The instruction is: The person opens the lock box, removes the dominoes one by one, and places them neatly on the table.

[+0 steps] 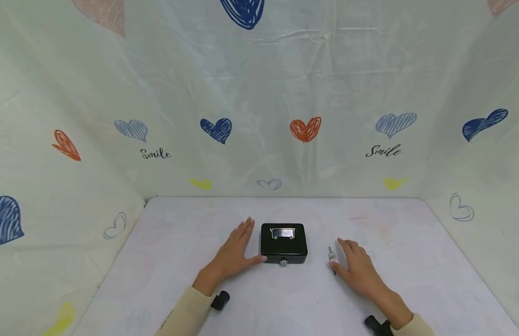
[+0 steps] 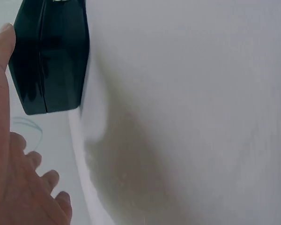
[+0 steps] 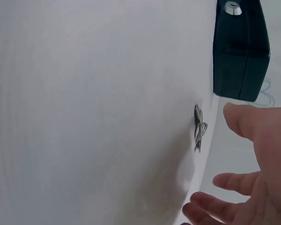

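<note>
A small black cash box (image 1: 276, 249) sits on the white table, its silver handle (image 1: 283, 232) folded flat on the lid. The lid is down, and a round silver lock (image 1: 283, 262) shows on the front face. My left hand (image 1: 229, 255) is spread along the box's left side, its thumb at the front left corner. To the right of the box lies a small bunch of keys (image 1: 332, 255). Just over the keys hovers my right hand (image 1: 360, 271), fingers relaxed and holding nothing; the right wrist view shows the keys (image 3: 199, 129) beneath its thumb.
The white tabletop (image 1: 284, 303) spreads around the box and keys. A pale cloth (image 1: 259, 93) printed with hearts and "Smile" hangs behind the table and along both sides. Wrist cameras (image 1: 220, 300) are strapped by the sleeves.
</note>
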A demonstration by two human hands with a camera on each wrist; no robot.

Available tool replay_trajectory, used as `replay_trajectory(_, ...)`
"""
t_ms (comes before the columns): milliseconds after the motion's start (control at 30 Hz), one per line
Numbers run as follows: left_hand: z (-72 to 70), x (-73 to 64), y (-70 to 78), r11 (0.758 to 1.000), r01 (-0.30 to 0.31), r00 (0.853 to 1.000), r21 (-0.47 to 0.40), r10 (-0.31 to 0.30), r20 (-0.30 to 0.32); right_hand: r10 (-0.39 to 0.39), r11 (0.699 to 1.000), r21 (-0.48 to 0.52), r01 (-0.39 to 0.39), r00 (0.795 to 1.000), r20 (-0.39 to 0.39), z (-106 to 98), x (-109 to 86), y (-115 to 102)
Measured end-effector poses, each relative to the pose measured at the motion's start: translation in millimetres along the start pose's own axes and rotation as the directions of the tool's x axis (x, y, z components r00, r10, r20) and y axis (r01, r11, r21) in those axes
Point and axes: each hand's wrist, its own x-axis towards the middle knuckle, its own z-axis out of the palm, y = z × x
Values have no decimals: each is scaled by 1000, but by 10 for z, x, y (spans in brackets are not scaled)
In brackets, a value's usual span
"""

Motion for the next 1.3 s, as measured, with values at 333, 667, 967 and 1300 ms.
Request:
replay_trajectory(333,104,27,100,969,13,1000,-245,-9,16,99,993,60,-97,995,-31,50,19,-109)
replay_trajectory(667,221,94,128,852,-13,1000,-523,15,1,178,980,102,-172,983,-49,73,35,-172)
replay_trajectory(967,226,147,184,771,64,998,-634,-61,26,244,961,151,-233,968,-58,79,66,-242)
replay_trajectory(1300,305,172,146,752,93,995,-652,-88,39,287,942,191,-278,957,-26,77,85,-285)
